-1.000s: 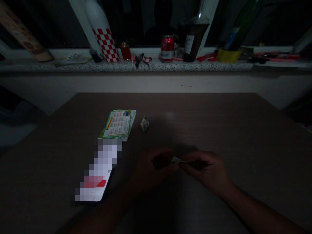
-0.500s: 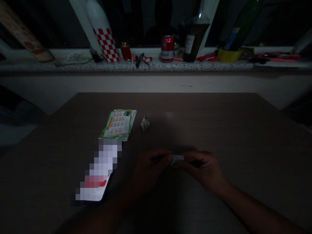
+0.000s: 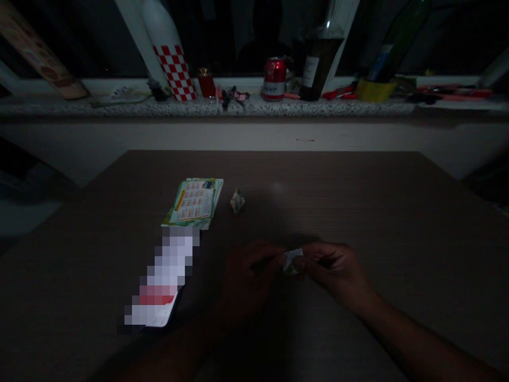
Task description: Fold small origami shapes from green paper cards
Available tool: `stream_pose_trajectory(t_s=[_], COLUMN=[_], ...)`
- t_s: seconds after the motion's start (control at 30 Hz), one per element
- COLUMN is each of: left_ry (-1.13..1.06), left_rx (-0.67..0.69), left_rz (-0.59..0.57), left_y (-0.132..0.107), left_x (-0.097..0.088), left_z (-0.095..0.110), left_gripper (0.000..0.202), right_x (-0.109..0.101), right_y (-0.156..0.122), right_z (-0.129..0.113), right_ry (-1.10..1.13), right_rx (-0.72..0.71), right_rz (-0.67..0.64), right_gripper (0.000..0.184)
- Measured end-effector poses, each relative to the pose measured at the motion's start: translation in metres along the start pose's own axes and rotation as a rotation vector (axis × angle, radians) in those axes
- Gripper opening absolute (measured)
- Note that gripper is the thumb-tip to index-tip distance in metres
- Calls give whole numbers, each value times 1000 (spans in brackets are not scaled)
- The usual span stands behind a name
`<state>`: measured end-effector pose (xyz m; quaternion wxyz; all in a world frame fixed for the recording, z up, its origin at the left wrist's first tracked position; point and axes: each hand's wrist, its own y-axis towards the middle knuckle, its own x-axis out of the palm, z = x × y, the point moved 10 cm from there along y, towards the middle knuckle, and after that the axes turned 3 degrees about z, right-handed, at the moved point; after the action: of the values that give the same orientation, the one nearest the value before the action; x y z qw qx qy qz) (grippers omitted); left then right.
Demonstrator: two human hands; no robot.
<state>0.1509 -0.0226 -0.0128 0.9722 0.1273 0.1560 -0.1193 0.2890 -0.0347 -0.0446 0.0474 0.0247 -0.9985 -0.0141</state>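
Note:
Both of my hands meet low over a dark wooden table (image 3: 358,191) in dim light. My left hand (image 3: 248,278) and my right hand (image 3: 336,273) pinch a small folded piece of paper (image 3: 292,261) between their fingertips, just above the tabletop. A second small folded paper shape (image 3: 237,200) lies on the table beyond my left hand. A stack of printed cards (image 3: 194,202) lies to its left.
A phone with a lit screen (image 3: 161,286) lies left of my left hand. On the stone windowsill (image 3: 119,107) behind the table stand a red-and-white checked bottle (image 3: 169,53), a red can (image 3: 274,78), a dark wine bottle (image 3: 316,63), a yellow tape roll (image 3: 371,89) and small clutter.
The folded paper between my fingers has been turned and shows more of its pale side. My hands have shifted slightly closer together.

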Motion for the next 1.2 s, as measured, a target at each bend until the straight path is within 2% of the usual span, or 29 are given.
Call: stream_pose_trajectory(t_s=[0.1,0.17,0.33,0.43,0.57,0.77,1.0,1.2], left_ry=[103,92,-134,-224,-270,-276,-238,-351], left_rx=[102,72,-252,-353,-352,-304,-368,-402], left_rz=[-25,-26,-79,-120,-69,23,-22,-123], left_y=[-1,0,-2,-4,-2,-4,-4,-4], left_x=[1,1,9,16,11,4,8,19], left_z=[11,9,-24,-34,-33,-30,-34,-37], left_gripper=[14,13,12,12,9,6,10,14], right_x=[2,1,0,-1,-1,5,2,7], right_y=[-1,-2,-2,-2,0,-3,-5,-4], right_z=[1,1,0,0,2,12,16,9], right_ry=[33,33,-40,-55,-11,-64,-14,-42], right_rx=[20,19,4,8,24,64,109,104], right_rz=[-18,-14,-26,-4,30,-25,-23,-114], right_gripper=[11,10,11,11,14,14,18,19])
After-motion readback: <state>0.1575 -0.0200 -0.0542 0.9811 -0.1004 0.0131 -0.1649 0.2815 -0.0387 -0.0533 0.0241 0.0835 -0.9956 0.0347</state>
